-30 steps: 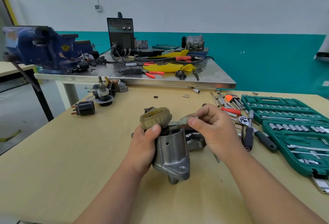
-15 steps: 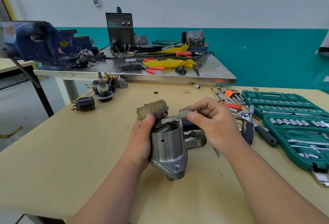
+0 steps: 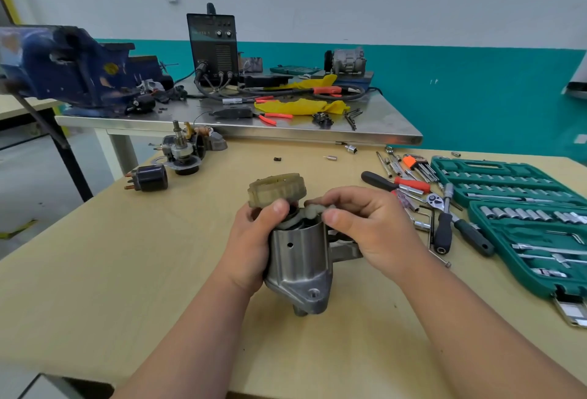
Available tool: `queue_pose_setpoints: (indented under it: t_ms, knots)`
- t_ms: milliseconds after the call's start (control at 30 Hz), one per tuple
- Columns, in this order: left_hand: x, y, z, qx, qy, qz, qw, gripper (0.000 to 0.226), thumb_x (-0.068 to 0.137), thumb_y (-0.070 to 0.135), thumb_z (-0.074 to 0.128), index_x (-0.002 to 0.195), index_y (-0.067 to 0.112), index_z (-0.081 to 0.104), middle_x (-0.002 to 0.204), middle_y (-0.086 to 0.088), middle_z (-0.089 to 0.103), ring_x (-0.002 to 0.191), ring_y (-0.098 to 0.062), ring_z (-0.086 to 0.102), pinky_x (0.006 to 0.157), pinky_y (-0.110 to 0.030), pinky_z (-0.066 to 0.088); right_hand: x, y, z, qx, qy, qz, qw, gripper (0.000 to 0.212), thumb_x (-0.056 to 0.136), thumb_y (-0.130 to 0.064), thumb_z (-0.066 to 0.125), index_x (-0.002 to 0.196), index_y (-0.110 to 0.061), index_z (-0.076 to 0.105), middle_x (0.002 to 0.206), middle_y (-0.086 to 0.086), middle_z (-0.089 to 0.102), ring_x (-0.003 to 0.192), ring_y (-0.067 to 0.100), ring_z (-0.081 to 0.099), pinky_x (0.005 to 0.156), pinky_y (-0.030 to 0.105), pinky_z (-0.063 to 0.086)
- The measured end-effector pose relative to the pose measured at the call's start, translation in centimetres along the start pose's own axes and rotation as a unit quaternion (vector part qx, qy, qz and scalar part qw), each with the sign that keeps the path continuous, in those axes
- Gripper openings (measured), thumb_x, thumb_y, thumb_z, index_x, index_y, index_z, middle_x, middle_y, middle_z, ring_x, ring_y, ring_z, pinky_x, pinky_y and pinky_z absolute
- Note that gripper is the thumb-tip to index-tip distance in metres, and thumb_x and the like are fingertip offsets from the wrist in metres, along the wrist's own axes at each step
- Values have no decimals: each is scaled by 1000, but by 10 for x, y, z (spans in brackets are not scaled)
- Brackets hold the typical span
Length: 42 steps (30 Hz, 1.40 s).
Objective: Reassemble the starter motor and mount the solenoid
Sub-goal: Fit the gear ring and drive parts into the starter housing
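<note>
Now left hand (image 3: 251,249) grips housing (image 3: 298,260), right hand (image 3: 371,233) pinches lever (image 3: 309,213).

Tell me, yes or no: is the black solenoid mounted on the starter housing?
No, the black solenoid lies on the table, apart from the starter housing in the left hand.

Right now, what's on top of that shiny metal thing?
A tan ring sits above the metal housing; the right hand pinches a pale plastic piece at its rim. Its inside is hidden.
</note>
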<state>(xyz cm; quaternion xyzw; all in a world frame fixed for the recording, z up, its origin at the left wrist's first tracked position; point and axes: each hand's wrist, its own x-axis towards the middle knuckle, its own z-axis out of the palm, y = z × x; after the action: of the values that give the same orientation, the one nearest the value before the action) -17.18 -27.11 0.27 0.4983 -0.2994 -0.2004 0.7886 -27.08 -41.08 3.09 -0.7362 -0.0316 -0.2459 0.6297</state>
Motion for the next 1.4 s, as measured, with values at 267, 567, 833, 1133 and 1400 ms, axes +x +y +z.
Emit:
queue_pose_setpoints:
  t_ms: [267,567,833,1133,1400]
  knots:
    - [0,1,0,20,25,-4,999,78,61,39,71,115,-15,56,110,-42,59,96,-41,59,89,-60,48,-3,2,-2,-32,27,30,999,32,84,-10,57,83,-34,78,89,-3,75,86,13,70,71,23,54]
    - [2,-4,-5,54,18,30,998,72,61,38,71,117,-5,55,103,-27,64,92,-33,62,82,-47,52,-3,5,3,-36,80,5,996,28,73,-11,52,70,-26,76,78,-3,72,77,11,67,66,20,51]
    - [10,0,-4,121,-5,123,985,58,63,36,68,113,7,61,107,-22,66,99,-40,63,88,-50,51,0,8,2,-52,144,-7,988,27,69,-10,51,67,-26,73,73,-3,70,74,13,66,67,30,54]
    - [9,0,2,209,-54,161,963,60,67,41,68,121,20,52,104,9,67,97,-13,66,82,-22,49,1,10,-6,7,208,13,978,29,67,-7,48,64,-23,71,63,1,67,64,17,66,66,37,58]
    - [1,1,8,223,-5,236,946,64,72,67,66,113,18,57,101,7,66,90,-16,68,76,-26,53,-9,10,0,54,226,35,972,26,66,-8,48,59,-21,70,62,-1,66,60,15,65,69,33,57]
